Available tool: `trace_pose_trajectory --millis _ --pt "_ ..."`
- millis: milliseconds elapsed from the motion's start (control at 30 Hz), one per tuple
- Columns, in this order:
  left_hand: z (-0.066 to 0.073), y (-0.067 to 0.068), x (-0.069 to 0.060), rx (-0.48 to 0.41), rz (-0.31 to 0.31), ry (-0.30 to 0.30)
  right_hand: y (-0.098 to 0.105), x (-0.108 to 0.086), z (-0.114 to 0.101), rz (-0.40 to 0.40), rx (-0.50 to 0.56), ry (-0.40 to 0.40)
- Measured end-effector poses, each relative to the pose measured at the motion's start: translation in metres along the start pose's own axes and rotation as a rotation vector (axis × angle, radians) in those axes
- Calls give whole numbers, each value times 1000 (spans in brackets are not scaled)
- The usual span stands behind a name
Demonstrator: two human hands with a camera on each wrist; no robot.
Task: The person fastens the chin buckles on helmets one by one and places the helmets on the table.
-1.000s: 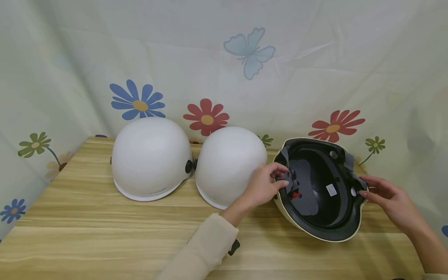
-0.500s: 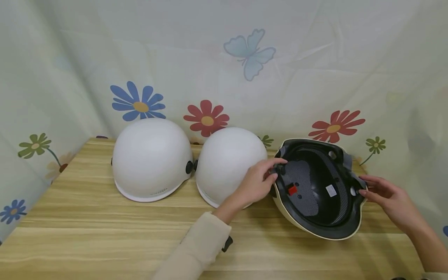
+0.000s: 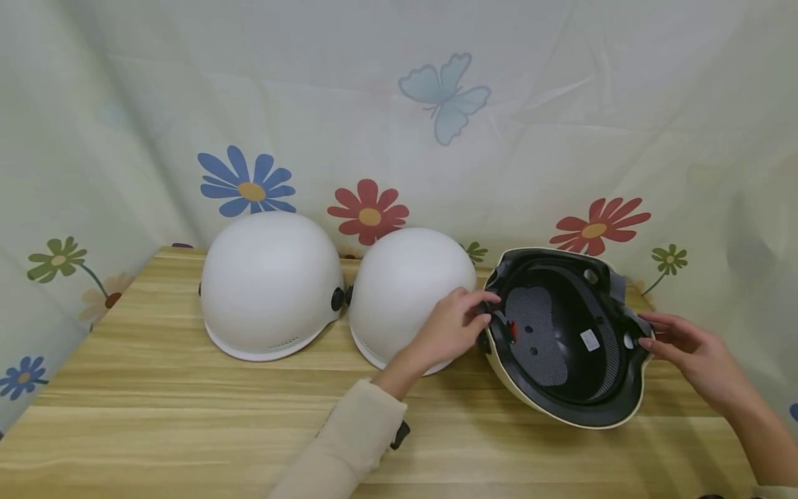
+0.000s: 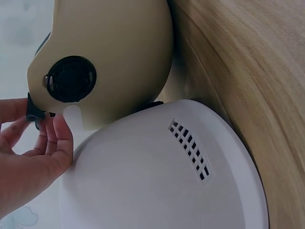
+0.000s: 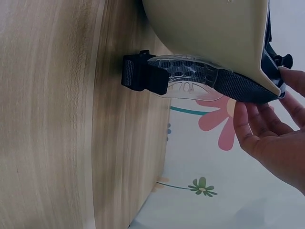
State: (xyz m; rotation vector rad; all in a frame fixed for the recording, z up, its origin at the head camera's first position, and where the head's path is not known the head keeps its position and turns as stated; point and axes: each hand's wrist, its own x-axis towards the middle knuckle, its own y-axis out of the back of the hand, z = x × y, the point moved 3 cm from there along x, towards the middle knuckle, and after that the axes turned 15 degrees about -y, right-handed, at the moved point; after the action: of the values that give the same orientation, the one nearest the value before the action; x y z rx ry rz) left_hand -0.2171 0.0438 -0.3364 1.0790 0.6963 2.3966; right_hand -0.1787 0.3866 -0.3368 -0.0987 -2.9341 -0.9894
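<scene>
In the head view a cream helmet [image 3: 589, 417] lies upside down at the right, its black padded inside facing up. At its left rim my left hand [image 3: 445, 329] pinches a dark chin strap [image 4: 34, 112], close to the round black disc [image 4: 71, 78] on the shell. A red tab [image 3: 513, 332] shows just inside that rim. My right hand [image 3: 701, 360] grips the opposite rim between thumb and fingers, where a black strap [image 5: 243, 88] passes over the edge. From this strap hang a clear chin guard [image 5: 183, 90] and a black buckle [image 5: 143, 74], outside the shell.
Two white helmets stand dome up on the wooden table [image 3: 187, 416]: one at the left [image 3: 271, 284], another in the middle [image 3: 408, 291], right beside the cream one. A flower-printed curtain [image 3: 530, 90] hangs behind the table.
My left hand has moved left from inside the cream helmet to its rim, drawing the strap outward. The red tab has shifted towards the rim. My right hand stays in place.
</scene>
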Motion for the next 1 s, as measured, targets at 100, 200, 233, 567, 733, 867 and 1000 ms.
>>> trace_pose_trajectory --millis 100,200,233,567,733,867,1000 --pt "0 0 1 5 -15 6 0 -1 0 3 -7 7" --pt "-1 0 1 9 -18 14 -1 -1 0 8 -17 13" --pt "-1 0 1 11 -15 14 -1 -1 0 8 -20 11" --pt "-1 2 0 39 18 -56 0 -1 2 -7 -38 -49" --pt "1 3 2 68 -2 -152 0 -2 0 -13 -16 -33" --pt "2 2 4 72 -59 -175 0 -4 -1 -13 -7 -25" --pt "2 1 4 77 -115 -171 -1 -4 -1 -4 -4 -19"
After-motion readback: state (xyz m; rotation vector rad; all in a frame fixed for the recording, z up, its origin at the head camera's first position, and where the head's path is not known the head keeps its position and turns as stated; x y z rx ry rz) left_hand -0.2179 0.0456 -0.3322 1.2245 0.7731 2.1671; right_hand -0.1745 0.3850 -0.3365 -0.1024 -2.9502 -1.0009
